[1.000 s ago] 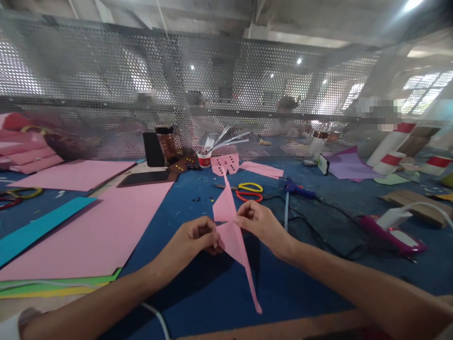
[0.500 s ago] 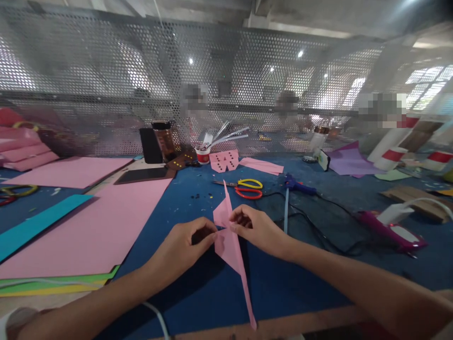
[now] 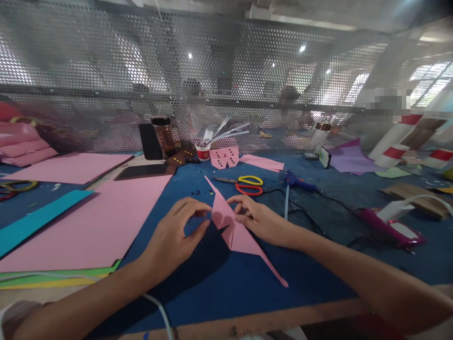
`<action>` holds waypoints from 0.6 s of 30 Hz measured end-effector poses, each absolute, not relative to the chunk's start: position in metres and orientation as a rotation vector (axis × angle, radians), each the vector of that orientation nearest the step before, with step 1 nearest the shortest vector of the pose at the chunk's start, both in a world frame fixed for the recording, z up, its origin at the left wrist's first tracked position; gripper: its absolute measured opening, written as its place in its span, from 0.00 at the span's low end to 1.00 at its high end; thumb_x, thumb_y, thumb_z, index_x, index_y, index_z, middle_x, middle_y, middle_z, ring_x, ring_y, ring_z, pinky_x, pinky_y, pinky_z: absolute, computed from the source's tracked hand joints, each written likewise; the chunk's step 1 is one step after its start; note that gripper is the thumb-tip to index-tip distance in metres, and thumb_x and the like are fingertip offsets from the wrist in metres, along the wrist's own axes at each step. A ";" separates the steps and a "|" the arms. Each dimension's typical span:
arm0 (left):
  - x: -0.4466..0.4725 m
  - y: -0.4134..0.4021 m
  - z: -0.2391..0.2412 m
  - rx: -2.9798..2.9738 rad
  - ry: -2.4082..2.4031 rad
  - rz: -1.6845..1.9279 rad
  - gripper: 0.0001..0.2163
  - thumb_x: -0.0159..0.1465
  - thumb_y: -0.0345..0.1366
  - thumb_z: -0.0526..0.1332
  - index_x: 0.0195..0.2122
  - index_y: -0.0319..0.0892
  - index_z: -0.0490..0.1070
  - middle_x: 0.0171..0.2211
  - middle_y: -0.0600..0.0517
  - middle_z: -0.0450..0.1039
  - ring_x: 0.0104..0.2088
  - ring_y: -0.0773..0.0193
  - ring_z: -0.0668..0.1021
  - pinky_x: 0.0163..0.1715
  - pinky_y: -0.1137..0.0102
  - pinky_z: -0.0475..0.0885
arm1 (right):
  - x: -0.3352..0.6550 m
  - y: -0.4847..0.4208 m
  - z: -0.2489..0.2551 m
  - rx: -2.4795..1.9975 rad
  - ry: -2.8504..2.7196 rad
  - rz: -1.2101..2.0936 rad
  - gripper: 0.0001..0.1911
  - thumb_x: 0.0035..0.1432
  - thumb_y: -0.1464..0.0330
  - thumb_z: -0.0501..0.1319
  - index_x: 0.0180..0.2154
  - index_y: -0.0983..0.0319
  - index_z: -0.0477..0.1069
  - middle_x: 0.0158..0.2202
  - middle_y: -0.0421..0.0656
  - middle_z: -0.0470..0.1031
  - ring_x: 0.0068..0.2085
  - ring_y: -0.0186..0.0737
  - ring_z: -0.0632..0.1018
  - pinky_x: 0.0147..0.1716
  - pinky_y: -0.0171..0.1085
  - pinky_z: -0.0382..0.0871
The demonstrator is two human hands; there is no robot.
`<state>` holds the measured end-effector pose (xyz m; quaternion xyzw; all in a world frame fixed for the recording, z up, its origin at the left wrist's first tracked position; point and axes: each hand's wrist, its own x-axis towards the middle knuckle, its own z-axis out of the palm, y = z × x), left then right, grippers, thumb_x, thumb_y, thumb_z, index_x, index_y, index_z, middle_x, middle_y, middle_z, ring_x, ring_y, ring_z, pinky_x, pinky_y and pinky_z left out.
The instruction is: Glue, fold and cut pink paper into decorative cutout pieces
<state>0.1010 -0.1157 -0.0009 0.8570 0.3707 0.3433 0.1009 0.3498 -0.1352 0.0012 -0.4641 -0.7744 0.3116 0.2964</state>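
A folded pink paper piece [image 3: 244, 238] with a notched left edge and long narrow ends lies aslant between my hands, above the blue table surface. My right hand [image 3: 256, 219] pinches it along its right edge near the middle. My left hand [image 3: 177, 231] is off the left side, thumb and fingers apart, fingertips close to the paper's edge. Just beyond the paper rest scissors [image 3: 249, 185] with one yellow and one red handle. Farther back stands a pink paper cutout [image 3: 224, 157] with black dots, beside pink strips [image 3: 262, 162].
Large pink sheets [image 3: 95, 226] and a teal strip [image 3: 42, 219] cover the left. A blue glue gun [image 3: 299, 182] with its cord lies right, near a magenta device [image 3: 392, 229]. A paper cup [image 3: 203, 152] of clear sticks stands before the perforated metal screen [image 3: 226, 71].
The pink paper has turned, its near end swinging to the right and its far end to the left. My left hand has let go of its edge and opened.
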 end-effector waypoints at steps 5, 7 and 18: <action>0.093 -0.105 0.007 2.763 1.057 1.156 0.17 0.69 0.37 0.56 0.59 0.49 0.64 0.60 0.48 0.66 0.64 0.51 0.62 0.63 0.53 0.58 | 0.349 -0.141 0.010 -1.131 -2.145 0.946 0.18 0.65 0.71 0.57 0.56 0.57 0.68 0.45 0.42 0.77 0.44 0.37 0.77 0.44 0.35 0.68; 0.092 -0.101 0.006 2.772 1.059 1.028 0.15 0.70 0.38 0.55 0.58 0.50 0.66 0.57 0.49 0.70 0.63 0.52 0.63 0.61 0.54 0.60 | 0.348 -0.143 0.011 -1.094 -2.175 0.953 0.18 0.65 0.72 0.58 0.55 0.56 0.69 0.46 0.41 0.78 0.46 0.38 0.78 0.47 0.36 0.68; 0.088 -0.098 0.002 2.442 1.187 0.592 0.08 0.65 0.40 0.57 0.35 0.49 0.76 0.33 0.54 0.78 0.36 0.58 0.76 0.35 0.67 0.66 | 0.350 -0.141 0.010 -1.238 -2.334 0.199 0.12 0.68 0.66 0.58 0.51 0.58 0.73 0.48 0.44 0.79 0.49 0.44 0.76 0.51 0.42 0.59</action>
